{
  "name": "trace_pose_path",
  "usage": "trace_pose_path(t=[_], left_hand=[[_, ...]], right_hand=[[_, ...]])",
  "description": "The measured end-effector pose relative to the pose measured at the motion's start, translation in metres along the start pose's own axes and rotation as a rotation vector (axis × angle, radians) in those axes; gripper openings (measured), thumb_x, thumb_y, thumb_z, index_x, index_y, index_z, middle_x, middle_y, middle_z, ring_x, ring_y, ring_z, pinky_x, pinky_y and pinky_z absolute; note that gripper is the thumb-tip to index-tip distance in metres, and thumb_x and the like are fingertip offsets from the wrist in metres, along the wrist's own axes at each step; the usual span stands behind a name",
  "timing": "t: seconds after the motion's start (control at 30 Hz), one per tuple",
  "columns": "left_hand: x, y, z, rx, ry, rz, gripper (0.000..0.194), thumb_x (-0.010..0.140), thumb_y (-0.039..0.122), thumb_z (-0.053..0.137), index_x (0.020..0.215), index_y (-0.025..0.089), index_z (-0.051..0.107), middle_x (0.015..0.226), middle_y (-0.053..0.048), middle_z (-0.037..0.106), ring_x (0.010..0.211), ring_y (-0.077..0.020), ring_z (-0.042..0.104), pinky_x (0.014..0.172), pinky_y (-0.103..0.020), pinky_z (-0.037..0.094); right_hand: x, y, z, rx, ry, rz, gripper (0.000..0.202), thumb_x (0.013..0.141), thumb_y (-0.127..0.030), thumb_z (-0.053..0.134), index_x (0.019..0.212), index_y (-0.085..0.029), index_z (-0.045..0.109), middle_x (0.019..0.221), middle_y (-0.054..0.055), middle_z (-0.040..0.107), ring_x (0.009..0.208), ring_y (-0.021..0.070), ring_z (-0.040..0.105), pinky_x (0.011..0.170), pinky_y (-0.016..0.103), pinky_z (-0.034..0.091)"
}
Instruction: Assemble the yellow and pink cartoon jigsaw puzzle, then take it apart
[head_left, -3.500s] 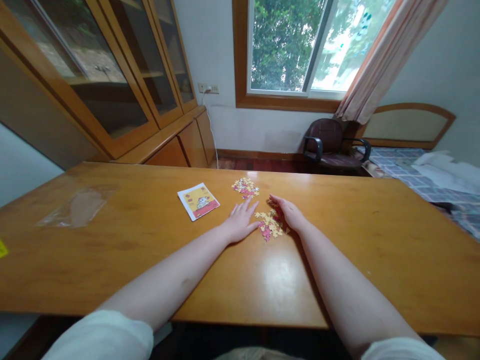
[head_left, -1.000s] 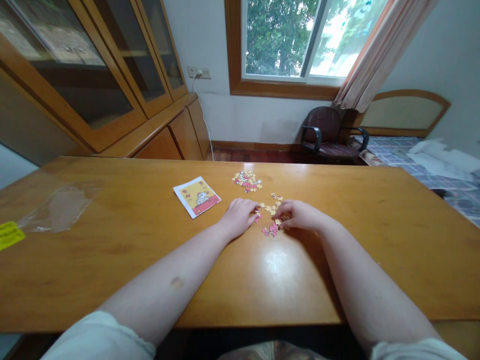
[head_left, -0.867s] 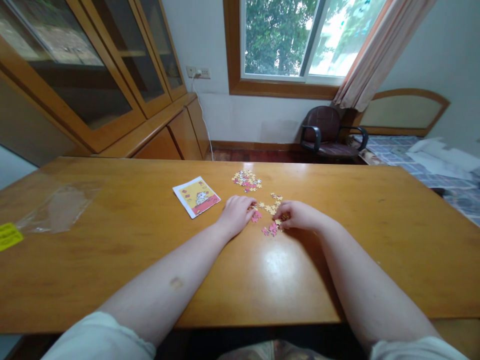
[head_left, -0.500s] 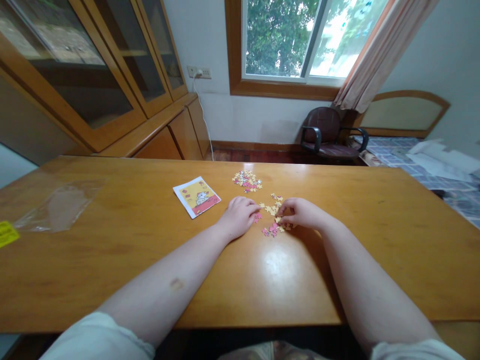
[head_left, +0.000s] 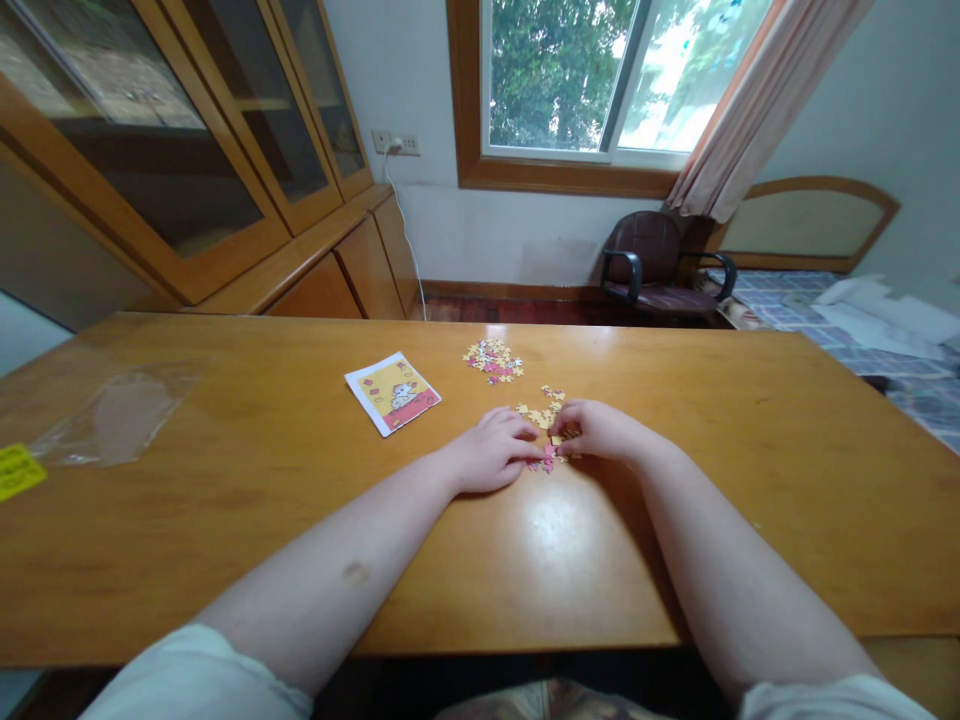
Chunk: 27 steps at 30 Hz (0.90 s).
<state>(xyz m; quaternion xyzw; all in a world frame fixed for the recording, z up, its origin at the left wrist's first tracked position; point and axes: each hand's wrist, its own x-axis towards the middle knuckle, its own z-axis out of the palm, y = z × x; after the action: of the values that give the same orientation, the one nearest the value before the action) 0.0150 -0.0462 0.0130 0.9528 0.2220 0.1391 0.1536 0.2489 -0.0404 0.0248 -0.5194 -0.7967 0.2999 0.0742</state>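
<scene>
Loose jigsaw puzzle pieces lie on the wooden table (head_left: 315, 560) between my hands. My left hand (head_left: 495, 452) rests on the table with its fingers stretched out and slightly apart, fingertips touching the pink puzzle pieces (head_left: 549, 460). Opposite it, my right hand (head_left: 596, 430) has its thumb and fingers bent together around a small yellow puzzle piece, partly hidden by the fingers. Just beyond the fingertips are yellow puzzle pieces (head_left: 541, 415). Farther back sits a mixed pile of pieces (head_left: 493, 361). A square picture card (head_left: 394, 393) with a yellow and pink print lies to the left.
A clear plastic bag (head_left: 120, 415) and a yellow label (head_left: 19, 472) lie on the table's left side. Past the far edge stand a dark armchair (head_left: 651, 265), a bed (head_left: 862, 310) and a wooden cabinet (head_left: 315, 240) along the left wall.
My left hand has slid right and slightly toward me, its fingertips now at the pink pieces close to my right hand. The right hand has barely moved.
</scene>
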Motion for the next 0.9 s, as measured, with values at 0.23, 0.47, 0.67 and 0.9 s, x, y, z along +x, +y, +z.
trace_pose_path(t=[0.23,0.47,0.67,0.9], left_hand=[[-0.001,0.003,0.002,0.020,-0.007,-0.069,0.036,0.089,0.032,0.050,0.124,0.031,0.059,0.133,-0.007,0.052,0.124,-0.0269,0.042,0.109,-0.051,0.027],[0.000,0.003,0.002,0.024,0.018,-0.139,0.027,0.092,0.034,0.047,0.108,0.027,0.067,0.132,-0.007,0.055,0.130,-0.0268,0.039,0.112,-0.054,0.022],[-0.002,0.003,0.003,0.040,-0.016,-0.086,0.039,0.088,0.033,0.052,0.127,0.031,0.057,0.140,-0.008,0.048,0.133,-0.0286,0.036,0.112,-0.057,0.021],[-0.002,0.002,0.004,0.041,-0.038,-0.082,0.038,0.088,0.034,0.053,0.126,0.035,0.058,0.142,-0.007,0.046,0.133,-0.0294,0.035,0.111,-0.059,0.020]], right_hand=[[0.002,0.005,-0.002,0.006,0.142,0.081,0.019,0.072,-0.027,0.069,0.089,-0.018,0.070,0.087,0.004,0.066,0.076,0.0156,0.059,0.069,0.025,0.044],[0.003,0.009,-0.003,-0.130,0.221,0.094,0.015,0.072,-0.026,0.070,0.086,-0.020,0.071,0.092,0.006,0.065,0.082,0.0182,0.061,0.076,0.027,0.044],[0.004,-0.005,0.005,-0.064,0.170,0.053,0.008,0.074,-0.027,0.068,0.077,-0.019,0.068,0.084,0.004,0.066,0.075,0.0160,0.060,0.069,0.025,0.044],[0.003,-0.003,0.004,-0.032,0.168,0.074,0.009,0.072,-0.027,0.070,0.076,-0.019,0.068,0.079,0.003,0.067,0.072,0.0156,0.060,0.064,0.025,0.043]])
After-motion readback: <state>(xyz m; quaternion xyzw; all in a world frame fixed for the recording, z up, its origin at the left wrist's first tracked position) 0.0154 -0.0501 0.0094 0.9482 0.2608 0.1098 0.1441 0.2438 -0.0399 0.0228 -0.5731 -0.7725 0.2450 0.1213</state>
